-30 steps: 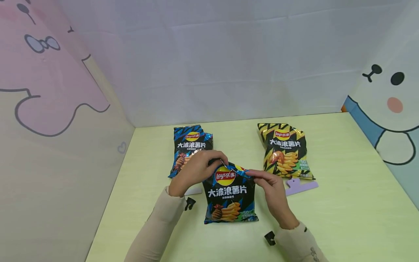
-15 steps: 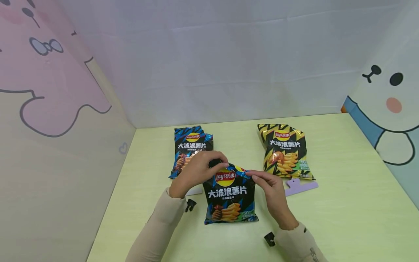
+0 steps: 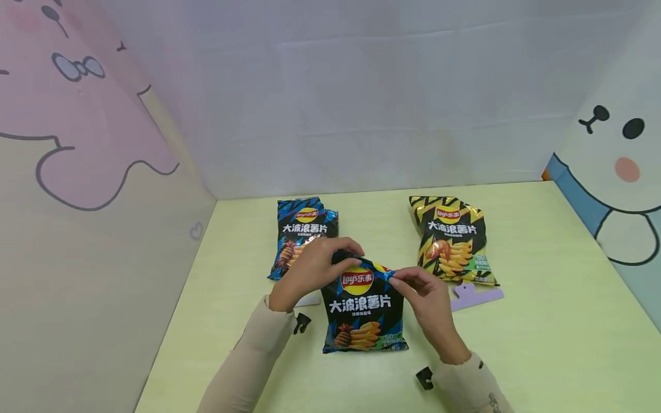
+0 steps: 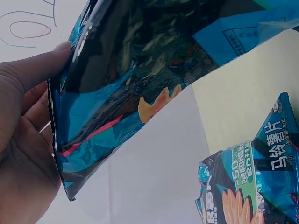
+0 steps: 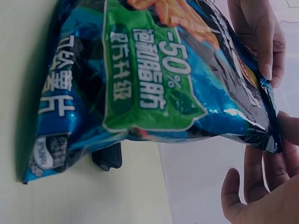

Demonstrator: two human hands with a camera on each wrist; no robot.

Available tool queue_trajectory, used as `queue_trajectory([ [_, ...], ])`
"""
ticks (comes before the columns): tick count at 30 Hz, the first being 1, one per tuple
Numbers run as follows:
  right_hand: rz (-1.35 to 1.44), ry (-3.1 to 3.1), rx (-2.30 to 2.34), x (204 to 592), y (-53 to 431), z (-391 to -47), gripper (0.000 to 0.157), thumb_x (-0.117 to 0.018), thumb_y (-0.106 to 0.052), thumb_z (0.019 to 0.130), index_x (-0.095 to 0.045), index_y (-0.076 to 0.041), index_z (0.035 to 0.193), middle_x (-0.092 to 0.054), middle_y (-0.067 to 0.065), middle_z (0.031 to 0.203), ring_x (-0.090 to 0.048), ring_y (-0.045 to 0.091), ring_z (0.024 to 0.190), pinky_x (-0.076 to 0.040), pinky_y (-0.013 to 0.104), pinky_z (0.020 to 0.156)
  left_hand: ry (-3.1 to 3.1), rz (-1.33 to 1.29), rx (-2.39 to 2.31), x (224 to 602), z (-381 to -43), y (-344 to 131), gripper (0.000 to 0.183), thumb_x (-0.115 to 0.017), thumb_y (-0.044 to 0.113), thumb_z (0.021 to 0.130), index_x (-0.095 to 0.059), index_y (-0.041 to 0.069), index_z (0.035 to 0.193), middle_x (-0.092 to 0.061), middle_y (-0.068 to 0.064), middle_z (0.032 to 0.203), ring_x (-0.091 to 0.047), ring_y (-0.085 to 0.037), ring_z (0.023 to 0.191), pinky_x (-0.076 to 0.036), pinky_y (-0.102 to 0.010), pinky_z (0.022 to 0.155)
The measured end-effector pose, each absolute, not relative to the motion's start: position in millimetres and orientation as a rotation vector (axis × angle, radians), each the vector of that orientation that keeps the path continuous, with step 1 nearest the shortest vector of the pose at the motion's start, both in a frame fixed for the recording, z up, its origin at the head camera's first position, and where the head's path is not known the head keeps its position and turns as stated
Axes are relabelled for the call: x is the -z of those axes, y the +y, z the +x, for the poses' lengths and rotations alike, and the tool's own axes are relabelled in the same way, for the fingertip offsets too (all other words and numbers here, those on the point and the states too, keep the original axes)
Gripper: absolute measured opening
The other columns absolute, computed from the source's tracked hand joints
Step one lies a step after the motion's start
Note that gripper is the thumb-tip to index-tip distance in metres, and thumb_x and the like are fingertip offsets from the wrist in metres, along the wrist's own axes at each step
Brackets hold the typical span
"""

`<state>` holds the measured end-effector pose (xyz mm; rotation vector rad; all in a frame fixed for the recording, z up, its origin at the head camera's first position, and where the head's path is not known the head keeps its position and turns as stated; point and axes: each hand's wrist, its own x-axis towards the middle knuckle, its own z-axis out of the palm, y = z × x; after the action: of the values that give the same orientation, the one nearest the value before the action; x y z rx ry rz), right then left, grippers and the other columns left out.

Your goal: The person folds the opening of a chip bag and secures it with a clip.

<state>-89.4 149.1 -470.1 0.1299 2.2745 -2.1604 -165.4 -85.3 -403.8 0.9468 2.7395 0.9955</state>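
A black-and-blue bag of potato chips (image 3: 361, 310) stands tilted in the middle of the table, its top edge folded over toward the front. My left hand (image 3: 316, 268) pinches the top left of the fold, thumb in front. At the top right corner, my right hand (image 3: 427, 301) pinches the fold between thumb and fingers. The left wrist view has the bag's side (image 4: 126, 74) with the left thumb along its edge. From the right wrist, the bag's lower end (image 5: 149, 84) looms close, with both hands at its far top edge.
Behind my left hand lies another blue chip bag (image 3: 299, 229), partly hidden. A yellow-and-black chip bag (image 3: 450, 241) lies back right, with a lilac bag clip (image 3: 476, 296) at its bottom edge. A white piece (image 3: 310, 299) shows beside my left wrist. A white cloth wall (image 3: 361, 115) closes the back.
My right index finger, stretched along the folded edge before, has drawn back to a pinch with the thumb at the corner. The left hand and bag stay nearly in place; the head view shifts slightly.
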Motion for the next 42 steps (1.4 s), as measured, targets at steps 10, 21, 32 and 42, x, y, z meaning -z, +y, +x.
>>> queue_trajectory([
  [10, 0.116, 2.378, 2.07, 474, 152, -87, 0.028, -0.071, -0.02, 0.095, -0.068, -0.008, 0.12, -0.077, -0.005, 0.092, -0.063, 0.002, 0.102, -0.051, 0.015, 0.091, 2.761, 0.835, -0.991, 408, -161, -88, 0.014, -0.071, 0.033, 0.095, -0.077, 0.024, 0.104, -0.078, 0.007, 0.104, -0.069, -0.008, 0.094, -0.057, -0.027, 0.082],
  [21, 0.1, 2.333, 2.028, 475, 157, -95, 0.027, -0.067, -0.023, 0.098, -0.07, -0.004, 0.116, -0.074, -0.004, 0.103, -0.066, 0.006, 0.095, -0.054, 0.018, 0.09, 2.825, 0.968, -0.987, 409, -166, -90, 0.011, -0.07, 0.029, 0.095, -0.077, 0.023, 0.101, -0.078, 0.007, 0.102, -0.07, -0.007, 0.094, -0.057, -0.029, 0.083],
  [32, 0.157, 2.264, 1.927, 481, 163, -101, 0.044, -0.047, -0.038, 0.107, -0.069, -0.002, 0.121, -0.072, -0.009, 0.109, -0.064, 0.003, 0.106, -0.049, 0.027, 0.102, 2.787, 0.987, -1.043, 411, -162, -94, 0.01, -0.069, 0.027, 0.096, -0.076, 0.022, 0.102, -0.077, 0.006, 0.102, -0.069, -0.007, 0.093, -0.058, -0.03, 0.086],
  [42, -0.025, 2.359, 1.722, 482, 160, -122, 0.021, -0.057, -0.009, 0.102, -0.07, -0.005, 0.118, -0.069, 0.016, 0.122, -0.064, 0.014, 0.105, -0.053, 0.018, 0.087, 2.782, 1.035, -1.068, 411, -157, -103, 0.011, -0.069, 0.026, 0.096, -0.076, 0.022, 0.103, -0.077, 0.007, 0.101, -0.069, -0.006, 0.093, -0.058, -0.029, 0.086],
])
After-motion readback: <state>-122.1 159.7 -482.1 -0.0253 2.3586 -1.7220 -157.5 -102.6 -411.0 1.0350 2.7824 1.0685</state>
